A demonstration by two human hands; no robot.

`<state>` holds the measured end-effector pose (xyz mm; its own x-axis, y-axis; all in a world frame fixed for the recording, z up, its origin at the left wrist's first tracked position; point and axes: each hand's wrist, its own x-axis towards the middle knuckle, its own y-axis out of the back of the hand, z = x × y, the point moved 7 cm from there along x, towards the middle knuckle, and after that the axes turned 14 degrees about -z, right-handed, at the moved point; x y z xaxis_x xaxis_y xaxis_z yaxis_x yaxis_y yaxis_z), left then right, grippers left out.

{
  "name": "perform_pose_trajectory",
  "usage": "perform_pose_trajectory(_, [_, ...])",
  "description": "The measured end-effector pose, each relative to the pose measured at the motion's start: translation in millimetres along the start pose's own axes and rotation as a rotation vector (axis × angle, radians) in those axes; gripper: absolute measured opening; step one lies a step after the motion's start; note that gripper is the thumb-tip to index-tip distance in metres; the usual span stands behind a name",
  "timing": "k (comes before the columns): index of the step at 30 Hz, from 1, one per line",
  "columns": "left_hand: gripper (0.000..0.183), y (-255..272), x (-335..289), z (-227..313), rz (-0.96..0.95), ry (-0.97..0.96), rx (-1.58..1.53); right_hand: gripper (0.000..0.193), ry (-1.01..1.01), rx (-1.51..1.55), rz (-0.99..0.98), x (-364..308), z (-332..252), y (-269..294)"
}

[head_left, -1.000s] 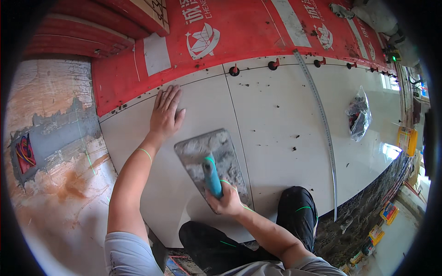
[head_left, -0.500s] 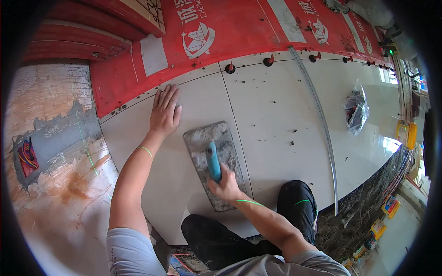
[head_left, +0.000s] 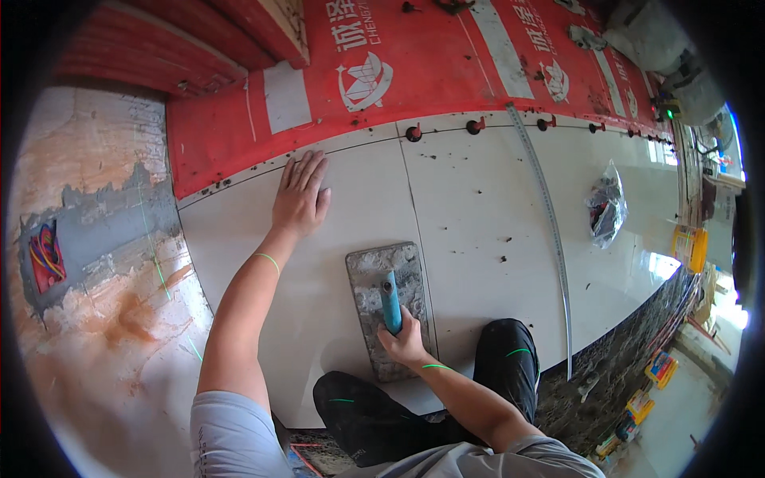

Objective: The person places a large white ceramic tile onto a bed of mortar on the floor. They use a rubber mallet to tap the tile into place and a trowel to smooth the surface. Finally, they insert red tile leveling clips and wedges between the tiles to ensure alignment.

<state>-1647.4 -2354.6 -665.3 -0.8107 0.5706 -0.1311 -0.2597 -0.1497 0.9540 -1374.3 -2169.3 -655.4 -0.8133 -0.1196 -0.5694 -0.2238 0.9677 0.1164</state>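
Note:
My left hand (head_left: 300,199) lies flat on a large pale floor tile (head_left: 239,279), fingers stretched toward its far edge. Nothing is in it. In front of my knees my right hand (head_left: 405,341) is wrapped round the blue handle of a rectangular float (head_left: 372,319), whose grey top is crusted with mortar. The float rests on the same tile, its long right edge beside the joint with the tile on the right. Its underside is hidden.
Red printed sheeting (head_left: 446,72) borders the far tile edge, where black-and-red leveling clips (head_left: 476,126) stand in the joint. A steel tape measure blade (head_left: 550,215) crosses the right tile, near a clear plastic bag (head_left: 607,205). Dark mortar bed (head_left: 606,366) lies at right.
The float has moved a little toward me and turned more in line with the joint, still in my right hand. My left hand stays flat on the tile. The whole view has shifted slightly.

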Motion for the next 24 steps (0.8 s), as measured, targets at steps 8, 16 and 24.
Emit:
perform_pose_trajectory(8, [0.062, 7, -33, -27, 0.085, 0.117, 0.039, 0.021, -0.034, 0.026, 0.020, 0, 7, -8])
perform_pose_trajectory(16, [0.066, 24, -168, -172, -0.094, 0.422, 0.338, 0.020, -0.102, 0.040, -0.115, 2, 6, -19])
perform_pose_trajectory(24, [0.055, 41, -182, -196, -0.163, 0.587, 0.607, 0.025, 0.062, -0.362, -0.439, 40, -27, -119])
